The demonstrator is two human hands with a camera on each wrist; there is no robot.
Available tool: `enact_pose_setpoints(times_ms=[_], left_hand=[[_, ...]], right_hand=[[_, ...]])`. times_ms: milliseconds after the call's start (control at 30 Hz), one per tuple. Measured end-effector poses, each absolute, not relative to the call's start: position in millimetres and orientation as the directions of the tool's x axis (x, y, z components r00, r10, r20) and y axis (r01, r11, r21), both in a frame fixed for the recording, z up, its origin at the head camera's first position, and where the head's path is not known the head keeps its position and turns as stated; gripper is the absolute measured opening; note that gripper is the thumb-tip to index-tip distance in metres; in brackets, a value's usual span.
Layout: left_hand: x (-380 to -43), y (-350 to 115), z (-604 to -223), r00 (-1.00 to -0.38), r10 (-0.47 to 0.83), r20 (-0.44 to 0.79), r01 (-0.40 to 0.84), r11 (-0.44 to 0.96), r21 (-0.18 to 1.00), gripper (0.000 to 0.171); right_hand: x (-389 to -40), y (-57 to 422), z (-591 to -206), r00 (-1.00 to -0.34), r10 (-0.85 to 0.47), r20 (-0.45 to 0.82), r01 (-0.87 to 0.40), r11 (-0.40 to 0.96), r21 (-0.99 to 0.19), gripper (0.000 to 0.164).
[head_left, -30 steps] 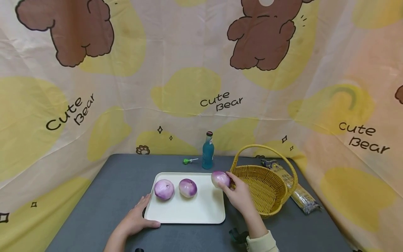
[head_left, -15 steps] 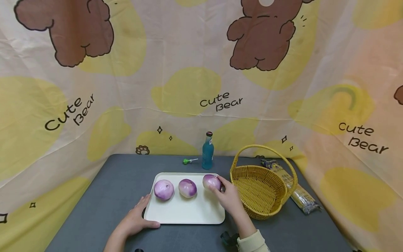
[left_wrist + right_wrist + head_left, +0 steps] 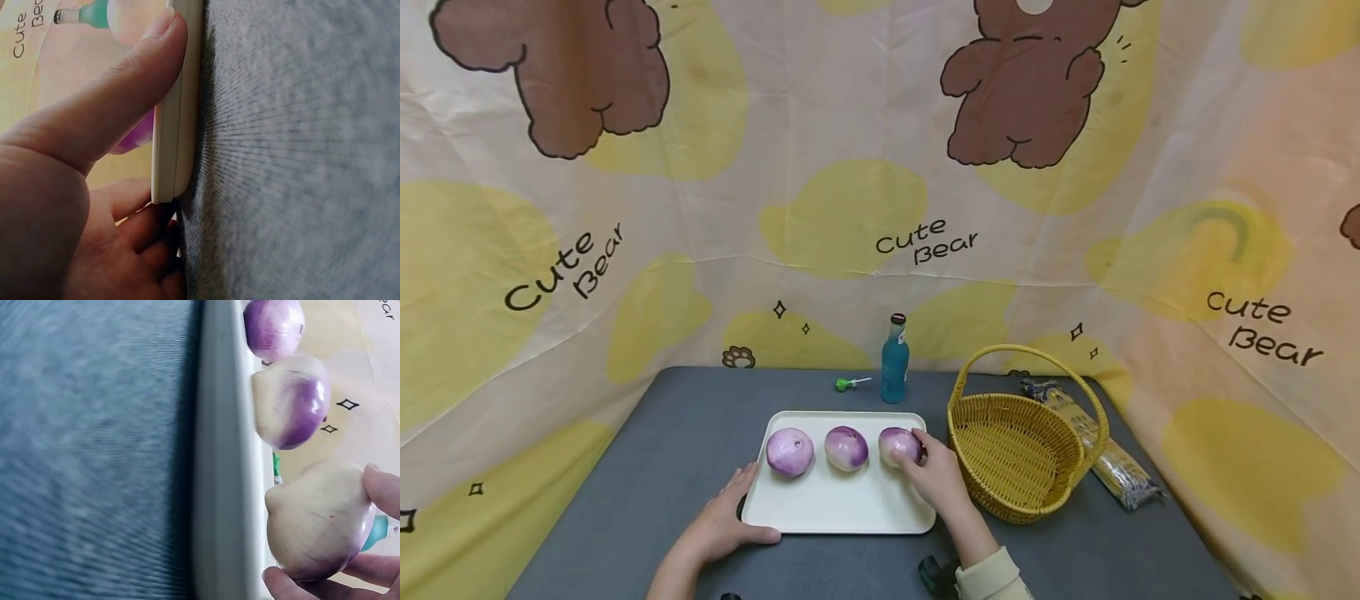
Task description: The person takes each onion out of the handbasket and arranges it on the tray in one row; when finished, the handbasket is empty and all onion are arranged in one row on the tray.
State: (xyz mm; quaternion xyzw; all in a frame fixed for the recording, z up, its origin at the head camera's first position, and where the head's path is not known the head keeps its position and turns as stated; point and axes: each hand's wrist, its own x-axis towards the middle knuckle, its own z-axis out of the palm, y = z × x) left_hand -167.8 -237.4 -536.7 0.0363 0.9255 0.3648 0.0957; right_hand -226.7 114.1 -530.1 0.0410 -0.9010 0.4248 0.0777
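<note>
My right hand (image 3: 936,475) grips a purple-and-white onion (image 3: 898,446) at the right end of the white tray (image 3: 850,508). In the right wrist view, its thumb and fingers sit around the onion (image 3: 319,519), pale base showing. Two more onions lie on the tray: a middle onion (image 3: 847,448) and a rounder, lighter left onion (image 3: 790,452). My left hand (image 3: 722,521) holds the tray's near left corner, thumb along the front edge and fingers at the left side. The left wrist view shows that thumb (image 3: 137,75) against the tray rim (image 3: 175,137).
A yellow wicker basket (image 3: 1015,492) with a tall handle stands right of the tray, close to my right hand. Behind it lies a plastic-wrapped packet (image 3: 1112,458). A blue bottle (image 3: 894,371) and a green lollipop (image 3: 844,384) are behind the tray. A printed curtain hangs behind the table.
My right hand has carried the onion left and slightly down, from the tray's right edge to a place beside the middle onion. The left hand and the tray have stayed put.
</note>
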Motion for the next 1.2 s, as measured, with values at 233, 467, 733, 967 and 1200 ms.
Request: enact_pose_setpoints(times_ms=[233, 467, 733, 967, 1200], left_hand=[[-168.1, -237.8, -537.2, -0.979, 0.136, -0.15, -0.003, 0.73, 0.683, 0.122], [-168.0, -237.1, -536.5, -0.978, 0.137, -0.156, -0.007, 0.728, 0.685, 0.122], [-168.8, -236.9, -537.6, -0.977, 0.135, -0.163, -0.01, 0.74, 0.673, 0.123], [-168.1, -236.8, -536.4, -0.977, 0.125, -0.171, -0.022, 0.74, 0.672, 0.123], [-166.7, -236.2, -534.6, -0.977, 0.122, -0.176, -0.03, 0.737, 0.675, 0.123]], right_hand=[[-223.6, 111.2, -532.4, -0.987, -0.018, 0.161, -0.133, 0.658, -0.741, 0.063], [-218.4, 110.8, -529.0, -0.987, -0.033, 0.154, -0.136, 0.679, -0.722, 0.064], [-217.5, 110.6, -527.0, -0.987, -0.037, 0.154, -0.136, 0.698, -0.703, 0.063], [-218.0, 108.2, -525.9, -0.986, -0.054, 0.157, -0.149, 0.701, -0.698, 0.06], [-219.8, 106.1, -526.0, -0.985, -0.052, 0.167, -0.155, 0.704, -0.693, 0.06]])
